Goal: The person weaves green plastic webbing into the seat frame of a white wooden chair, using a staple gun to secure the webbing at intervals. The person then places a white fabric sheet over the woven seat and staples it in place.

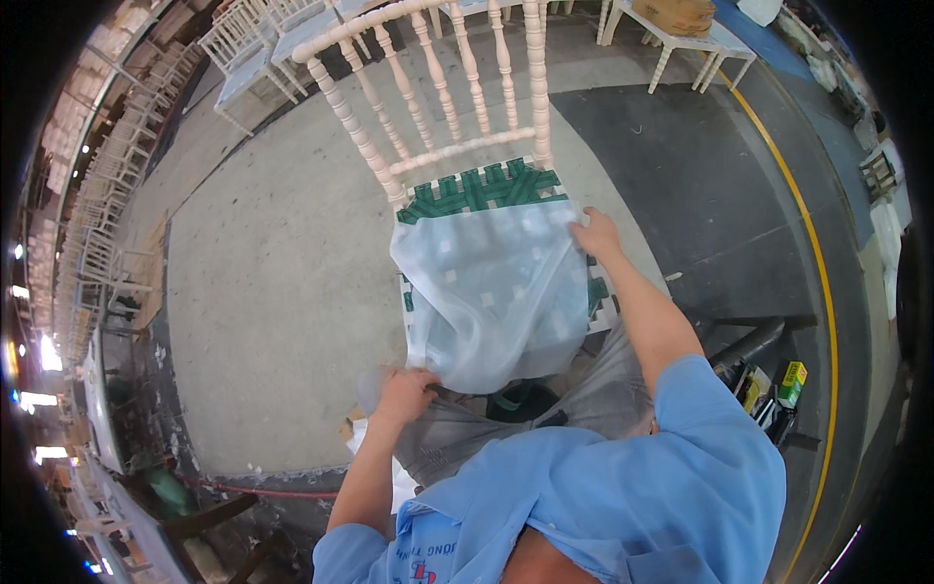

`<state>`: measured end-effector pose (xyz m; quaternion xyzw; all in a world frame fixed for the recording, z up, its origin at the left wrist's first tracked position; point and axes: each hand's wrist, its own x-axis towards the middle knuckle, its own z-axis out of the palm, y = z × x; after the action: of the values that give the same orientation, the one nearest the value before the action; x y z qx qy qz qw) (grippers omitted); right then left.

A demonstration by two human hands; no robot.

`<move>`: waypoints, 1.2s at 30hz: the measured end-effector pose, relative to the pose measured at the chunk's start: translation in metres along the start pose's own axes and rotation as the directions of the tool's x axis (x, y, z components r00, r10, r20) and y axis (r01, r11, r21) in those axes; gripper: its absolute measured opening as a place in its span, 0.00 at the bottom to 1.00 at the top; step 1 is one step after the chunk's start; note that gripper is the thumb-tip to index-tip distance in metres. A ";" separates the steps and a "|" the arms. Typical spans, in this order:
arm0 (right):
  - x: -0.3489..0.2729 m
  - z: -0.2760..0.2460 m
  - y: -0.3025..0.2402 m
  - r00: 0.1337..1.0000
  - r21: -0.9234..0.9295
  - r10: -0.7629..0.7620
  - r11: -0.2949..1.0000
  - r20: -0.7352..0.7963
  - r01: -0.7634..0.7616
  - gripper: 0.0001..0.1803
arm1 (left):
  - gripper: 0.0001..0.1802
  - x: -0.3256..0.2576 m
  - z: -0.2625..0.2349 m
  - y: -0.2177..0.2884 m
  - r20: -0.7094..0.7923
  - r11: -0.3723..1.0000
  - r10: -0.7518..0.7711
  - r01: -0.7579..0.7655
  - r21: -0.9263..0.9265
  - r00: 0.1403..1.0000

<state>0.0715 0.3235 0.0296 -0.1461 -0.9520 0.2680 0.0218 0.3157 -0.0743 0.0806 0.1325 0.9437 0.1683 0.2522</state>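
A pale wooden chair [545,88] with turned spindles stands in front of me, its seat woven from green webbing [477,188]. Over most of that seat lies a thin, whitish, see-through cloth [486,292], with loose folds running toward its near edge. The far strip of webbing stays bare, and patches of it show at both sides. My right hand [596,237] is closed on the cloth's far right corner. At the near left corner, beside my knee, my left hand [404,392] has its fingers closed on the cloth's edge; the fingertips are partly hidden.
More pale chairs [238,58] stand at the far left, and rows of them line the left side. A brown package [676,15] sits on a white seat at the back right. Low on my right are a green-yellow box [792,384] and tools. A yellow line [812,243] crosses the floor.
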 end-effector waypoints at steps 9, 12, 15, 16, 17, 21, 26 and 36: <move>0.025 0.009 -0.007 1.000 0.145 -0.014 0.989 0.008 0.013 0.13 | 0.30 0.075 -0.024 -0.034 -0.482 0.827 -0.561 0.420 -0.375 0.674; 0.041 0.011 -0.019 0.989 0.232 -0.097 0.965 -0.109 0.120 0.13 | 0.24 0.095 -0.010 -0.031 -0.468 0.840 -0.542 0.440 -0.316 0.698; 0.069 0.005 -0.038 0.958 0.262 -0.192 0.933 -0.212 0.245 0.12 | 0.23 0.103 0.000 -0.027 -0.467 0.791 -0.603 0.409 -0.456 0.647; 0.082 -0.001 -0.043 0.942 0.255 -0.227 0.923 -0.245 0.289 0.12 | 0.23 0.105 0.002 -0.025 -0.477 0.781 -0.613 0.393 -0.485 0.630; 0.093 -0.006 -0.051 0.950 0.261 -0.209 0.927 -0.233 0.268 0.13 | 0.22 0.107 0.004 -0.024 -0.486 0.770 -0.625 0.382 -0.511 0.611; 0.109 -0.014 -0.055 0.969 0.291 -0.056 0.948 -0.242 0.128 0.18 | 0.24 0.110 0.005 -0.015 -0.456 0.766 -0.626 0.390 -0.511 0.632; 0.065 -0.028 0.000 0.996 0.276 -0.014 0.960 -0.090 0.039 0.18 | 0.29 0.110 -0.002 -0.031 -0.590 0.819 -0.554 0.254 -0.515 0.587; -0.094 -0.029 0.032 0.938 -0.058 0.096 0.995 0.334 -0.081 0.19 | 0.36 0.130 0.012 -0.049 -0.557 0.755 -0.602 0.181 -0.630 0.572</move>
<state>0.1733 0.3367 0.0415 -0.1414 -0.9398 0.2689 -0.1564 0.2049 -0.0720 -0.0037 -0.2398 0.8865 0.3853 -0.0908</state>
